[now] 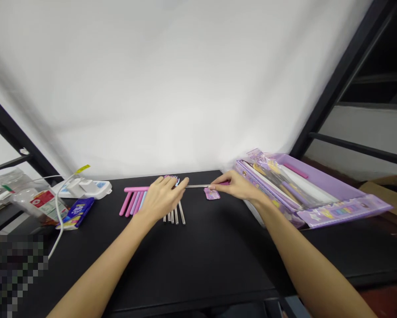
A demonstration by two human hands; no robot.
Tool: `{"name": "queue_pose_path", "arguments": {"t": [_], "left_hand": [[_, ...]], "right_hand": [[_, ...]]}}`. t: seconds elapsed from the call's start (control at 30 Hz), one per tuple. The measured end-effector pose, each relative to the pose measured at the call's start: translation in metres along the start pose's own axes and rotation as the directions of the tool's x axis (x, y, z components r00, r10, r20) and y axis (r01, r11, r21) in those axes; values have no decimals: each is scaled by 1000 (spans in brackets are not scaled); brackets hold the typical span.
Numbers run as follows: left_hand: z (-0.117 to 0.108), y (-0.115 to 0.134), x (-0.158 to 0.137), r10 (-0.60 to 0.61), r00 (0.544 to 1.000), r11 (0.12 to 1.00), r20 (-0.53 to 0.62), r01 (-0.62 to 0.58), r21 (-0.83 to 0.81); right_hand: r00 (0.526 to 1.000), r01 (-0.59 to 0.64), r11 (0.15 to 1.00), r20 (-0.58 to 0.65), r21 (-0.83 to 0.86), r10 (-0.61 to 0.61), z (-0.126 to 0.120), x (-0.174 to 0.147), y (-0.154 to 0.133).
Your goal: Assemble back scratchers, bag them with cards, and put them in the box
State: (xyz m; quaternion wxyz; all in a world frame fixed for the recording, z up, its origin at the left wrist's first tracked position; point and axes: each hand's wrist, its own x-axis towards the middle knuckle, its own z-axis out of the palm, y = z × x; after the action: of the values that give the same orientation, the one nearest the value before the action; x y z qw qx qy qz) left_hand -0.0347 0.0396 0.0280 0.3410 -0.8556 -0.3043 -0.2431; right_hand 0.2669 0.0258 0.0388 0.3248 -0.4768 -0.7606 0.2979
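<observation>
My left hand (165, 194) is at the middle of the table, its fingers curled over a thin metal rod (196, 186). A pink tube (135, 189) sticks out on its left side, in line with the rod; the joint between them is hidden. My right hand (233, 185) pinches the rod's right end, where a magenta piece shows by the fingers. Below this end lies a small purple printed card (212, 194). Several pink, lilac and blue tubes (128, 204) lie side by side left of my left hand. Several metal rods (176, 216) lie partly under it.
To the right, an open purple box (317, 185) holds plastic-wrapped items. A white power strip (97, 189) with plugs and a cable, a blue-and-yellow packet (77, 213) and a clear plastic container (41, 203) stand at the left. A white sheet (185, 88) hangs behind the black table (191, 265).
</observation>
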Motion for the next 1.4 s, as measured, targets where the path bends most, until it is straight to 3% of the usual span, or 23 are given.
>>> {"name": "queue_pose_path", "arguments": {"t": [0.2, 0.27, 0.43, 0.5, 0.63, 0.67, 0.77, 0.87, 0.93, 1.07, 1.17, 1.27, 1.4], "left_hand": [[-9, -21, 4, -150, 987, 984, -49, 154, 91], [-11, -16, 9, -174, 982, 975, -79, 183, 126], [-1, 13, 14, -61, 993, 995, -104, 69, 73], [2, 0, 7, -76, 995, 995, -72, 80, 56], [-4, -38, -8, -291, 951, 950, -106, 300, 86], [-5, -38, -7, -286, 951, 950, -117, 298, 96], [-7, -16, 3, -105, 992, 991, -71, 111, 79], [-8, -1, 13, -36, 996, 996, -81, 43, 82], [-10, -14, 10, -75, 990, 990, -118, 88, 111], [-22, -62, -10, -291, 928, 932, -231, 330, 151], [-25, -73, -15, -339, 909, 916, -241, 378, 138], [-17, -50, -7, -286, 935, 941, -210, 315, 122], [-2, 6, 15, -96, 992, 995, -80, 98, 34]], "right_hand": [[996, -19, 1000, -86, -1, 19, -6, 0, 1], [992, -11, 1000, -125, -4, 11, -2, 1, -3], [998, 13, 1000, -63, 1, -13, 6, 2, -7], [998, 4, 1000, -64, -27, -5, -5, -3, 0], [987, -40, 996, -160, -76, 27, -25, -11, 9], [987, -36, 996, -161, -78, 23, -25, -11, 8], [990, 13, 997, -137, -76, -23, -16, -6, 1], [986, 29, 997, -164, -65, -39, -11, -4, 3], [974, -8, 998, -225, -69, -8, -18, -7, 11], [957, -81, 988, -288, -129, 41, -34, -12, 25], [958, -73, 987, -284, -143, 29, -31, -11, 22], [961, -65, 990, -275, -126, 28, -13, -4, 9], [980, -23, 993, -199, -115, 0, 14, 7, -11]]}}
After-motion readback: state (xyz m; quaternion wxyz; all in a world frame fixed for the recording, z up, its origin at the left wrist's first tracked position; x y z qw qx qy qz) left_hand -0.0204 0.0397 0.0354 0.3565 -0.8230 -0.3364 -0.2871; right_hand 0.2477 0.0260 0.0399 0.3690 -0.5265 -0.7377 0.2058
